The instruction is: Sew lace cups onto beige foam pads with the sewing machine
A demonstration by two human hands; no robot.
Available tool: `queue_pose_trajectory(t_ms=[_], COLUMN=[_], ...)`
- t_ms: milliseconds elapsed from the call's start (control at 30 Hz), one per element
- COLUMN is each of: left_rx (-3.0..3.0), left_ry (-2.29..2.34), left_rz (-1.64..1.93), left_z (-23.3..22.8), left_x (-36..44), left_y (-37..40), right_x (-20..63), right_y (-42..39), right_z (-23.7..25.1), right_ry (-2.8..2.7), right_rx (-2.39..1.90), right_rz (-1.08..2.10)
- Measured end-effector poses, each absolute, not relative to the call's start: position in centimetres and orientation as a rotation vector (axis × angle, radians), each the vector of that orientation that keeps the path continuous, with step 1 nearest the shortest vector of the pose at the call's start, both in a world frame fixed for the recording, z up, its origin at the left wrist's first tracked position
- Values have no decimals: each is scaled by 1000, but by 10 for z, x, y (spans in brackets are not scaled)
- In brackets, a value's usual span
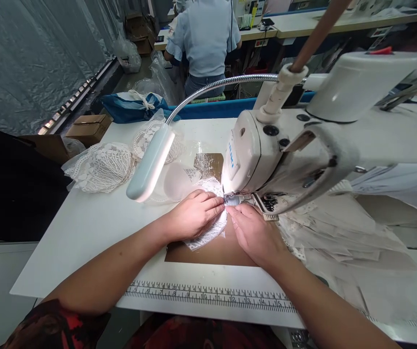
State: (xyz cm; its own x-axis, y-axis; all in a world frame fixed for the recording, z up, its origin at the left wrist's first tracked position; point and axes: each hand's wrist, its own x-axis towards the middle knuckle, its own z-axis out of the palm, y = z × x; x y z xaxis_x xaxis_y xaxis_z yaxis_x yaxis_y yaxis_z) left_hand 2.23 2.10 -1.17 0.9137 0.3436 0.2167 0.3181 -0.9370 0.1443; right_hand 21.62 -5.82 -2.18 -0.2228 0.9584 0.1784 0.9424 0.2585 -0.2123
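A white lace piece [208, 234] lies under the head of a white sewing machine [246, 155]. My left hand [197, 213] rests flat on the lace, its fingers stretched toward the needle area. On the other side, my right hand [254, 230] has its thumb and forefinger together at the lace's right edge, close to the presser foot [231, 199]. The fingertips of both hands nearly meet there. The needle itself is too small to make out. Beneath the lace is a brown sheet [208, 254] on the white table [95, 232].
A lit lamp [152, 162] on a bent metal neck hangs left of my hands. Stacked lace pieces [102, 167] lie at the table's left; sheer white fabric pieces [346, 237] are piled at right. A printed ruler [208, 294] runs along the front. A person [208, 41] sits ahead.
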Motion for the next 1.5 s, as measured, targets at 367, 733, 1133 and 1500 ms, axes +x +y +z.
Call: queue_pose_trajectory(t_ms=[367,733,1133,1500], left_rx=[2954,2961,2855,2678], left_ry=[576,654,728,678], left_rz=[390,377,310,284], left_z=[-13,-12,-4,4], left_x=[20,14,16,13], left_y=[26,27,18,23], right_x=[219,222,225,222], right_y=[-58,-59,-62,-59], right_z=[-25,-25,-23,-20], right_ry=[-2231,-2263,-2212,-2339], right_rx=[-1751,-1697,-1671,-1636], right_rz=[113,173,162,84])
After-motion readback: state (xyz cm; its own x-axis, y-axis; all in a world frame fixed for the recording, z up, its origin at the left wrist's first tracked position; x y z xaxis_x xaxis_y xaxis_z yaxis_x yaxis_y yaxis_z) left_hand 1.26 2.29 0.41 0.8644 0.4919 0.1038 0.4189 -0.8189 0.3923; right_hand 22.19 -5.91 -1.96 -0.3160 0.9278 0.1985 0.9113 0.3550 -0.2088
